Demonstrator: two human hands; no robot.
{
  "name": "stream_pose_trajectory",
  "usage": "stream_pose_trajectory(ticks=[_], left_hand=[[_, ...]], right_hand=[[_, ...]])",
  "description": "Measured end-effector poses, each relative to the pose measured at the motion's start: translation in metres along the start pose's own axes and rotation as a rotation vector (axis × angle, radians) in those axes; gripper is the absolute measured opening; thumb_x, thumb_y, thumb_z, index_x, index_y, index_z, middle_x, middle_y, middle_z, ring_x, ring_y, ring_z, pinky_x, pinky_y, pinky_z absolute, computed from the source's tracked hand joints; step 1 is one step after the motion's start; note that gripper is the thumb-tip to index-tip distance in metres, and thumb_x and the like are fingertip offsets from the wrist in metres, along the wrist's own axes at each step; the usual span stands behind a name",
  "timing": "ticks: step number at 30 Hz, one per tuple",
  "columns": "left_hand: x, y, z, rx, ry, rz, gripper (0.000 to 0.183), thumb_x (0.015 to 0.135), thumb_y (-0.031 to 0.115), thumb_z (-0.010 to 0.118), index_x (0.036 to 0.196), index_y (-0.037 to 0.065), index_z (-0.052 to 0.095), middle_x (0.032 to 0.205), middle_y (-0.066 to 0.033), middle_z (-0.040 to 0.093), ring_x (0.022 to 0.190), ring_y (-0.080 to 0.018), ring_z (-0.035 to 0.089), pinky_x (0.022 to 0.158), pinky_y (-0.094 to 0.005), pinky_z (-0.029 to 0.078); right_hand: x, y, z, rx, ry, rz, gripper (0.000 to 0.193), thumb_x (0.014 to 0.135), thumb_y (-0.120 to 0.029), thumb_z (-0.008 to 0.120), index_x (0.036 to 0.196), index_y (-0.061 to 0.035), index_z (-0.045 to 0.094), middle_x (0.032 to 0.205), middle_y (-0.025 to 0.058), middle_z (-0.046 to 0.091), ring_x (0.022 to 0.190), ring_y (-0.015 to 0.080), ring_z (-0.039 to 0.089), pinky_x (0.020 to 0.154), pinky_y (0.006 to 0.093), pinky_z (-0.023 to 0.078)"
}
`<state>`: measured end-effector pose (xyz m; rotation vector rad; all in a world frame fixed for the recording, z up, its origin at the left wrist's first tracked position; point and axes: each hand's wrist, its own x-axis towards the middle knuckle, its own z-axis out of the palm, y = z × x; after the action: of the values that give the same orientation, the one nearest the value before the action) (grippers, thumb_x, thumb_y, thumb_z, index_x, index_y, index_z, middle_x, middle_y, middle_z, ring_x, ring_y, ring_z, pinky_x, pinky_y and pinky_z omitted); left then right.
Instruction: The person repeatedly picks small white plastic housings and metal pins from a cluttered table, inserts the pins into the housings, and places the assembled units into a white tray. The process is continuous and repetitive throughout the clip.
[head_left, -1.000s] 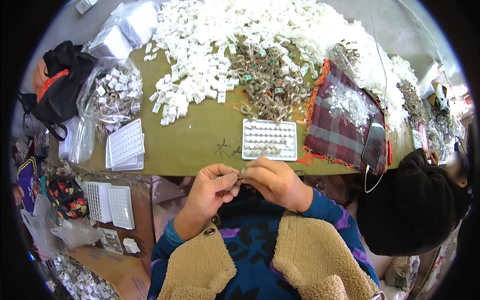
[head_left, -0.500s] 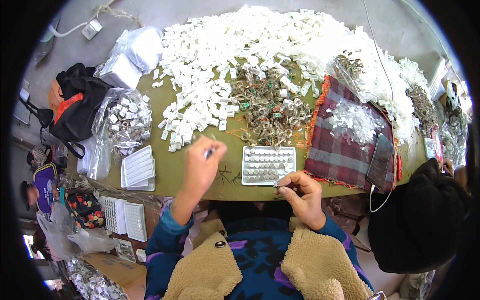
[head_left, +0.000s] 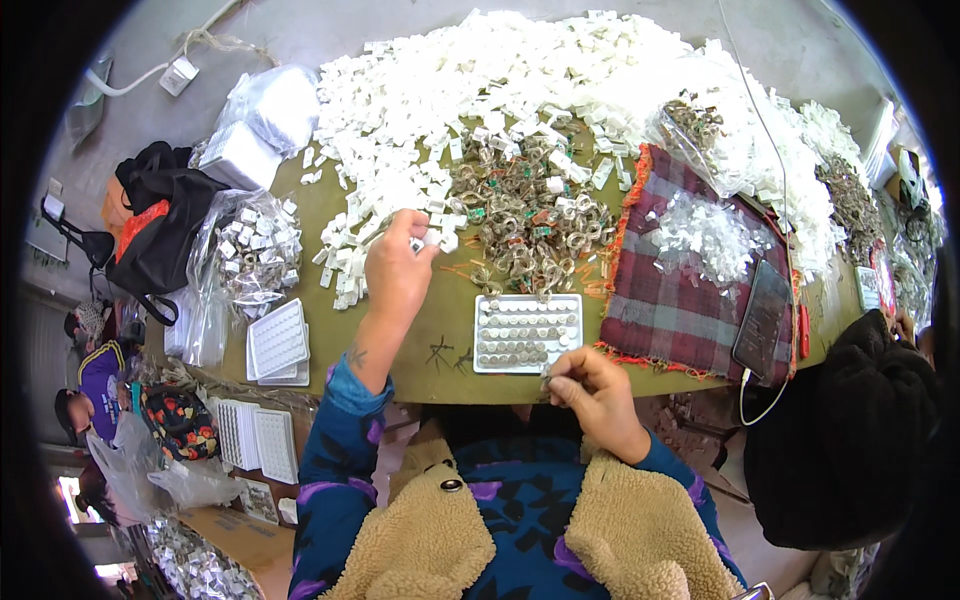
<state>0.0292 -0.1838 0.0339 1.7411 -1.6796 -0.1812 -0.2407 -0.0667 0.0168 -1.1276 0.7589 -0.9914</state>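
My left hand is at the near edge of a heap of small white plastic pieces. Its fingers are curled, with a small white plastic piece at the tips. Close to the table's front edge, my right hand pinches a tiny, partly hidden thing between thumb and forefinger; its kind is too small to tell. Just beyond that hand lies a white tray with rows of small round pieces. Behind the tray is a pile of brownish, ring-like clear parts.
A plaid cloth at right carries clear bits and a phone on a cable. Stacked white trays, a bag of white pieces and a black bag are at left. A dark-clothed person is close on my right.
My left hand has moved away from me, up to the edge of the white heap. My right hand stays near the tray with its pinch kept. The whole view has shifted slightly.
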Motion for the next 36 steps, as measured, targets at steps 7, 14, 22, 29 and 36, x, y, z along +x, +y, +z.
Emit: stream_pose_trajectory(ticks=[7, 14, 22, 29, 36], left_hand=[[-0.072, 0.02, -0.027, -0.198, 0.108, 0.218, 0.046, 0.074, -0.002, 0.077, 0.116, 0.008, 0.062, 0.096, -0.0098, 0.073, 0.088, -0.0257, 0.071, 0.078, -0.0349, 0.055], [-0.112, 0.026, -0.035, -0.139, 0.185, 0.623, 0.04, 0.075, -0.012, 0.071, 0.112, 0.004, 0.064, 0.095, -0.0109, 0.073, 0.079, -0.0257, 0.072, 0.071, -0.0357, 0.058], [-0.147, 0.022, -0.049, -1.196, -0.118, -0.406, 0.025, 0.089, 0.011, 0.073, 0.11, -0.001, 0.065, 0.085, -0.0065, 0.068, 0.064, -0.0104, 0.061, 0.051, -0.0211, 0.048], [-0.162, -0.001, -0.052, -1.573, -0.352, -0.603, 0.024, 0.089, 0.013, 0.074, 0.106, -0.001, 0.065, 0.08, -0.0074, 0.068, 0.065, -0.0105, 0.062, 0.048, -0.0203, 0.046], [-0.167, 0.01, -0.054, -1.547, -0.243, -0.47, 0.021, 0.089, 0.009, 0.072, 0.106, -0.001, 0.064, 0.095, -0.0094, 0.069, 0.08, -0.0151, 0.068, 0.056, -0.0233, 0.056]], right_hand=[[0.04, 0.0, 0.035, 0.412, -0.025, 0.01, 0.008, 0.101, -0.006, 0.052, 0.106, -0.0011, 0.049, 0.104, 0.0123, 0.063, 0.083, 0.017, 0.067, 0.073, 0.0289, 0.056], [0.048, 0.017, 0.065, 0.508, -0.052, 0.102, 0.01, 0.102, -0.01, 0.052, 0.109, -0.0034, 0.047, 0.1, 0.017, 0.067, 0.087, 0.0237, 0.07, 0.075, 0.0316, 0.058], [0.024, 0.008, 0.078, -0.022, -0.049, -0.233, 0.014, 0.098, 0.006, 0.051, 0.11, 0.0011, 0.048, 0.118, 0.0148, 0.056, 0.099, 0.0215, 0.067, 0.086, 0.0333, 0.055], [0.018, 0.003, 0.086, -0.311, -0.267, -0.339, 0.011, 0.093, 0.01, 0.055, 0.101, 0.0023, 0.053, 0.109, 0.0139, 0.061, 0.089, 0.0175, 0.068, 0.075, 0.0274, 0.056], [0.016, -0.007, 0.092, 0.094, -0.128, 0.145, 0.013, 0.095, -0.006, 0.065, 0.104, -0.0001, 0.058, 0.087, 0.0025, 0.061, 0.064, 0.0051, 0.052, 0.051, 0.0184, 0.039]])
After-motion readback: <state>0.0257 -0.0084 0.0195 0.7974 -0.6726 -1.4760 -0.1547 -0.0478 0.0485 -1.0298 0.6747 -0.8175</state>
